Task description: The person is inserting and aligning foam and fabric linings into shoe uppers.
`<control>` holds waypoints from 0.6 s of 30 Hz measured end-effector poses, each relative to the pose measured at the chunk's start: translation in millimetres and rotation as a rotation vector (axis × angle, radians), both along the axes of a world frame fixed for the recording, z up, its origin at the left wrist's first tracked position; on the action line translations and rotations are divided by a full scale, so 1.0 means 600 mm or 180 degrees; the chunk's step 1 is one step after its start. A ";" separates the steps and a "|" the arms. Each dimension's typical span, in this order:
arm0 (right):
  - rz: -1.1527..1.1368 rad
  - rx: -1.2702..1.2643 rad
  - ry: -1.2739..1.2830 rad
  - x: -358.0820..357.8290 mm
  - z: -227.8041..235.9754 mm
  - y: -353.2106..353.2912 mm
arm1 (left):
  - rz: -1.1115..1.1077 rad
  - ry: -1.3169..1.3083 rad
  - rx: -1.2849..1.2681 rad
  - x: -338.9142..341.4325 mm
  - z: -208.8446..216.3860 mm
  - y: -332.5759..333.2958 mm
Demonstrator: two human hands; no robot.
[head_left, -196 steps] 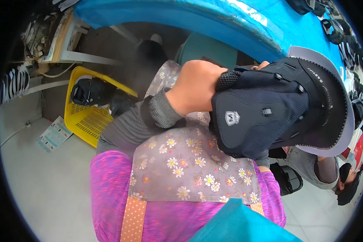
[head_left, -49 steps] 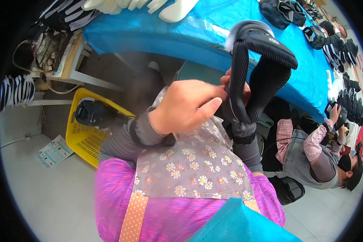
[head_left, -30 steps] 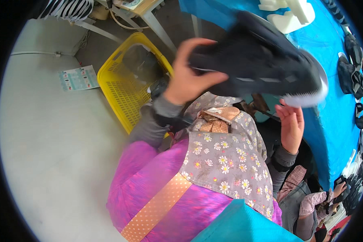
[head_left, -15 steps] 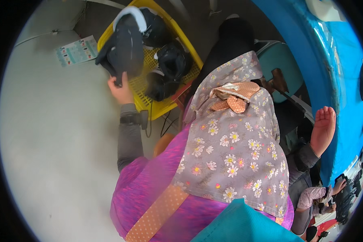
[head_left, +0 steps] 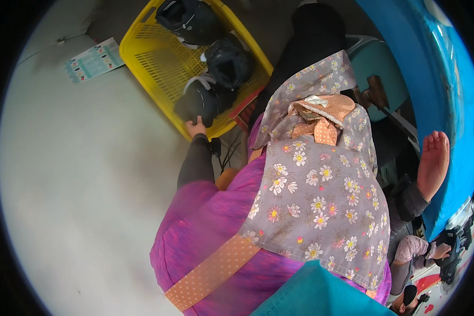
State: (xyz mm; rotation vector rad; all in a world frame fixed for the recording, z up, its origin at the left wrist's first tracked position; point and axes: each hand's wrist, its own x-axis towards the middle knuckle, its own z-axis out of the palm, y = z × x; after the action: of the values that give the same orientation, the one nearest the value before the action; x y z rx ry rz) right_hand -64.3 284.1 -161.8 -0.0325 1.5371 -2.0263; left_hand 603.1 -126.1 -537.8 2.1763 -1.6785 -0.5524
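My left hand (head_left: 196, 128) is at the near corner of a yellow plastic basket (head_left: 155, 92). Its fingers are closed on the lower end of a black shoe upper (head_left: 196, 104) with a white band, which rests low in the basket; some blur hides its outline. Beside it lie more black uppers with white trim, one in the middle (head_left: 229, 62) and one toward the far end (head_left: 190, 22). Off to the right, my right hand (head_left: 434, 163) has its fingers stretched out, palm turned up, against a blue-covered table edge (head_left: 429, 105), with nothing in it.
A printed sheet (head_left: 95, 60) lies on the pale surface (head_left: 89, 174) left of the basket. A teal stool (head_left: 379, 73) stands between my legs and the blue-covered table. At lower right, another person's hand (head_left: 442, 251) is at some black pieces (head_left: 453, 268).
My left hand has brought the black shoe upper down from above the basket's left rim into its near end. My right hand stays stretched out by the table. The whole view has shifted slightly.
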 end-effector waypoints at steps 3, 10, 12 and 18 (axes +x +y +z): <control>0.0132 0.0156 -0.0044 0.005 0.004 0.011 | 0.0835 0.0985 0.0792 0.030 -0.029 0.033; 0.0171 0.0373 -0.0123 -0.006 0.003 0.000 | -0.1265 -0.1169 0.2524 0.015 0.030 -0.011; 0.0356 0.0347 -0.0103 -0.007 -0.001 -0.019 | -0.0187 -0.0940 0.2454 -0.017 0.066 -0.047; 0.0652 0.0628 0.0333 0.006 0.030 -0.041 | -0.0218 -0.0974 0.2144 -0.128 0.092 -0.086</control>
State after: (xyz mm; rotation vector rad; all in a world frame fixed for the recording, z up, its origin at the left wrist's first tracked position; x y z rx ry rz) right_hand -60.8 259.7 -143.5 -0.2126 1.7172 -1.7314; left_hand 526.4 -177.5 -482.9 2.7912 -1.9262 -0.9562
